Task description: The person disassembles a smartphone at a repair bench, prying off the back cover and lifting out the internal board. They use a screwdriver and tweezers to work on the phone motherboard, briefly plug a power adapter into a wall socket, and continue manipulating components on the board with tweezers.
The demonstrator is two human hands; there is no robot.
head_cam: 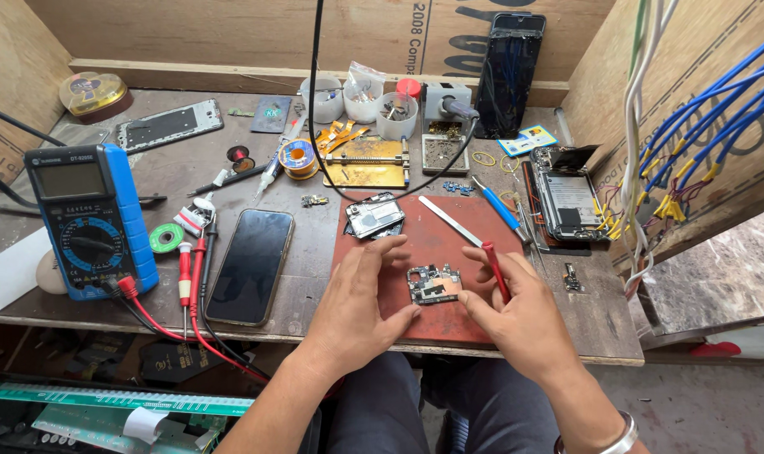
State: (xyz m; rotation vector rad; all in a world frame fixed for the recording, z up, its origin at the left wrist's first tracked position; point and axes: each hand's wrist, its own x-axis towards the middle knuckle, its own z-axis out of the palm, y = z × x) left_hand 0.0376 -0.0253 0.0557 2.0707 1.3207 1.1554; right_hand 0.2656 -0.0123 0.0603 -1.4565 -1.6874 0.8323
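Observation:
A small phone circuit board (433, 284) lies on a red-brown work mat (449, 240) near the table's front edge. My left hand (361, 307) rests on the mat beside the board, fingers touching its left edge. My right hand (521, 307) holds a red-handled screwdriver (496, 271) upright between thumb and fingers, just right of the board. A metal phone part (375, 215) lies at the mat's far left corner, and a flat metal blade tool (451, 221) lies across the mat behind my hands.
A dark phone (251, 265) lies left of the mat. A blue multimeter (90, 220) with red and black leads stands at far left. An opened phone (569, 200) lies right. Cups, solder wire (298, 158), a board holder (368, 162) and a blue screwdriver (498, 204) stand behind.

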